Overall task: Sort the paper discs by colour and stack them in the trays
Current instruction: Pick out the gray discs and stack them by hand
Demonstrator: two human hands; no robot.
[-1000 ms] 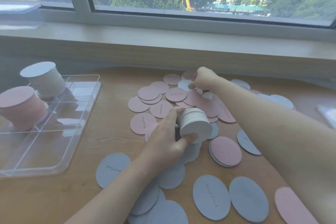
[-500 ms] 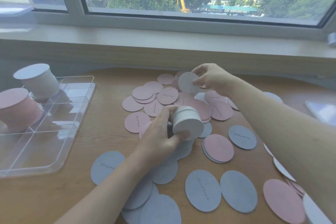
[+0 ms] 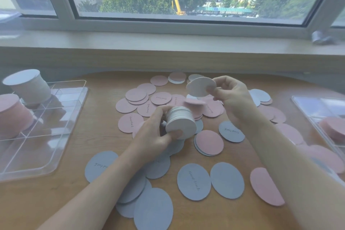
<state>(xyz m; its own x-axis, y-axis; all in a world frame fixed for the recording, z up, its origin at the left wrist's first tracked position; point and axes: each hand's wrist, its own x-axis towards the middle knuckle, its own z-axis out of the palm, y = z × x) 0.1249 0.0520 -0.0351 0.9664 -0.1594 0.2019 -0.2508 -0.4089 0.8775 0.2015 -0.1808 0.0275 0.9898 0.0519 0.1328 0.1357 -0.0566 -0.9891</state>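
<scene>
Both hands grasp discs: left hand point(image 3: 155, 134) grips a white stack point(image 3: 180, 124), right hand point(image 3: 230, 95) pinches one white disc point(image 3: 200, 87) above.

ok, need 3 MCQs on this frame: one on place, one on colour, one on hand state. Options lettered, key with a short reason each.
1. Where does the tall white stack stand?
A. left tray
B. window sill
C. bare table

2. What colour is the single disc held up by the right hand?
A. pink
B. white
C. blue-grey

3. What is the left hand doing?
A. lying flat on the table
B. gripping a stack of white discs
C. hanging idle

Key:
1 A, it stands in a far compartment of the left tray.
2 B, its face is white, pinched at the edge.
3 B, fingers and thumb curl round the held white stack.
</scene>
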